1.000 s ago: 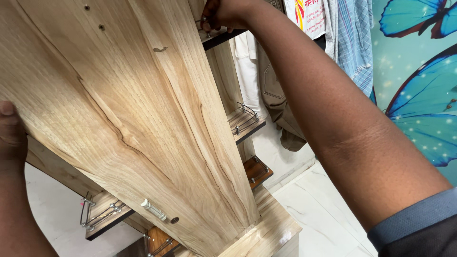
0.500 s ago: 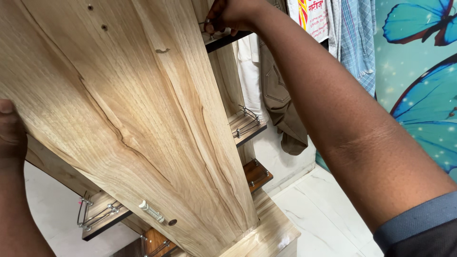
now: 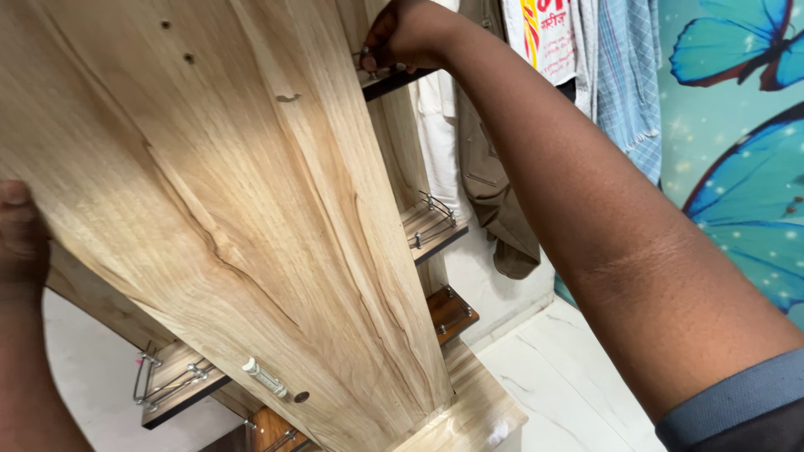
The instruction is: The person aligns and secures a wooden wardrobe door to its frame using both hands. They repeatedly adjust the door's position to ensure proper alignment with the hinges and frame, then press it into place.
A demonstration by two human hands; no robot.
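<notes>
1. A tall wooden panel [image 3: 251, 218] is seen from above, standing on a base board [image 3: 477, 410] on the white floor [image 3: 569, 393]. It serves as the landmark here. Its left edge is steadied by the left hand [image 3: 21, 238], whose grip is pressed flat against that edge, thumb on top, nothing pinched.

2. At the panel's upper right, the right hand [image 3: 410, 33] is closed over the top shelf [image 3: 394, 79]. Its fingertips are pinched together on something small and metallic; what exactly is held cannot be told.

3. Should the left grip slacken, the panel is judged likely to lean or twist, since only an edge is held.

4. The small part at the top shelf could be dropped if the pinch slips. It would fall past the lower shelves [image 3: 435, 230] to the right of the panel and be hard to find on the floor.

5. A white dowel [image 3: 264, 377] protrudes near the panel's lower end. It could be snapped or loosened if the panel is knocked sideways.

6. Wire rails [image 3: 159, 381] on the shelf left of the panel's foot are exposed; a sleeve or wrist could be caught there.

7. Hanging clothes [image 3: 502, 184] to the right of the panel are close to the outstretched right arm and could be snagged.
</notes>
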